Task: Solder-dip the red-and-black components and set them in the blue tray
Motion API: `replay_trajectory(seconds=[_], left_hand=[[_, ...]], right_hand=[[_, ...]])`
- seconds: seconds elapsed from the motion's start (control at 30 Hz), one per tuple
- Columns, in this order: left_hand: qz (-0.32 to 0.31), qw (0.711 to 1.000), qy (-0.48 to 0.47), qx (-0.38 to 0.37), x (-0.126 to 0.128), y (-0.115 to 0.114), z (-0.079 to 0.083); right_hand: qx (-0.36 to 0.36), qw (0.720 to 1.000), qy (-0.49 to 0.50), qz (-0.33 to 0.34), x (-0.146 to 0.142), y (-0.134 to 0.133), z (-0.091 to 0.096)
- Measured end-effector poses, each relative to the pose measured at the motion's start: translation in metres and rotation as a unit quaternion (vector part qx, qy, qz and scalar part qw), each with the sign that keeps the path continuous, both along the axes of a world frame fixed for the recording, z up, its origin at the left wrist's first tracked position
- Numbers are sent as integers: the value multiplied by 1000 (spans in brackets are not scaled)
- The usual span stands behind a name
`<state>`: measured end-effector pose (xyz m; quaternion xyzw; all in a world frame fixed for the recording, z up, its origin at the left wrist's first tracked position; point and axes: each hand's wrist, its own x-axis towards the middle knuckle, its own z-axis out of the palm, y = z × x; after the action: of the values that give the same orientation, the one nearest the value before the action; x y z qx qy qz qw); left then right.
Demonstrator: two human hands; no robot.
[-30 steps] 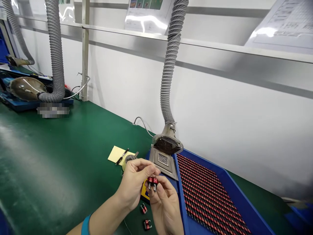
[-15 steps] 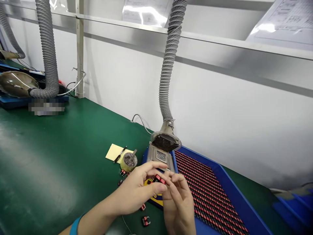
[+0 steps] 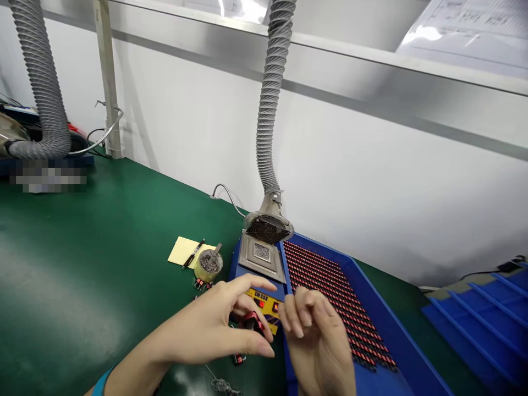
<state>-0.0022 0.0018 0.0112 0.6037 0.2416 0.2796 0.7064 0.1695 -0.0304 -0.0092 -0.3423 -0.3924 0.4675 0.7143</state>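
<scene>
On my feed, the person's left hand [image 3: 202, 324] was curled over a small red-and-black wound component [image 3: 251, 322], fingers on top and thumb below, the grip narrow. (From this angle I couldn't tell whether the part was actually pinched or only sheltered under the fingers.) The part sat just in front of a blue benchtop unit [image 3: 264, 305] with a yellow panel and red digits. The right hand [image 3: 317, 341] hung nearby with its fingers loosely curled, holding nothing I could see, over the near wall of a shallow blue plastic tray [image 3: 383, 324]. That tray was packed with tight rows of red-and-black cylindrical parts [image 3: 325, 291]. Left of the unit stood a round yellowish tin [image 3: 198, 270] filled with grey granular scraps [image 3: 209, 265], a thin metal spoon [image 3: 216, 250] leaning inside it. A small loose red component [image 3: 201, 284] lay on the green bench mat [image 3: 82, 258] just below the tin, and a yellow notepad [image 3: 181, 250] carrying a black pen [image 3: 193, 253] lay beside it.
</scene>
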Motion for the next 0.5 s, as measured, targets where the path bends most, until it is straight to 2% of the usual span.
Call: replay_trajectory(seconds=[0.07,0.2,0.5], left_hand=[[19,1000,-16,2,-1,-1,2],[51,998,-37,23,-1,-1,3],[41,998,-2,45,0,-2,-2]], right_hand=[[14,997,-56,-41,4,-3,0],[24,979,-204,5,1,-6,-7],[26,988,-149,14,-13,-2,-8]])
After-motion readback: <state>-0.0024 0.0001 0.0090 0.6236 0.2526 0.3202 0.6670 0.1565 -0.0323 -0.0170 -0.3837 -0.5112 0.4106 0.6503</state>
